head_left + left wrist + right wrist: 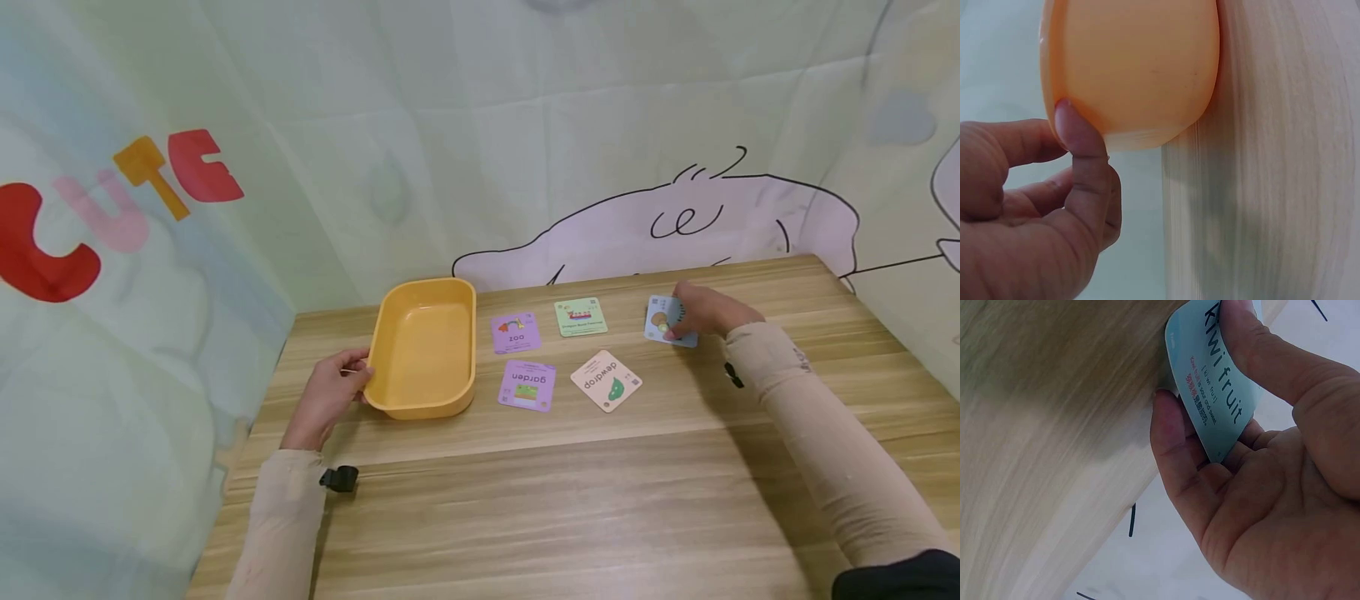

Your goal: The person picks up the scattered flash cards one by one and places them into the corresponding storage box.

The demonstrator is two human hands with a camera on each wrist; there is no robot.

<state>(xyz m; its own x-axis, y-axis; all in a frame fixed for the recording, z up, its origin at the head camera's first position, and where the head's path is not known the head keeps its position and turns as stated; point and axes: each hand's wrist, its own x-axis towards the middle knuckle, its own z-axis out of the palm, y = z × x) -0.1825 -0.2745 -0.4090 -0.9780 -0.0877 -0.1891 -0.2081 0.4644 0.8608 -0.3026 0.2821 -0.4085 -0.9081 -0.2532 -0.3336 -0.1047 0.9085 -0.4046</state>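
Note:
My left hand pinches the left rim of a yellow plastic tub, thumb inside and fingers outside, as the left wrist view shows. Over at the right, my right hand holds a blue kiwi fruit card between thumb and fingers; the card looks slightly tilted off the table in the right wrist view. Between tub and right hand lie a purple zoo card, a purple garden card, a green card with a dragon boat and a cream dewdrop card, all flat.
The wooden table ends at the back against a printed cloth backdrop with cartoon drawings. Coloured letters show on the cloth at the left. A small black device sits at the left wrist.

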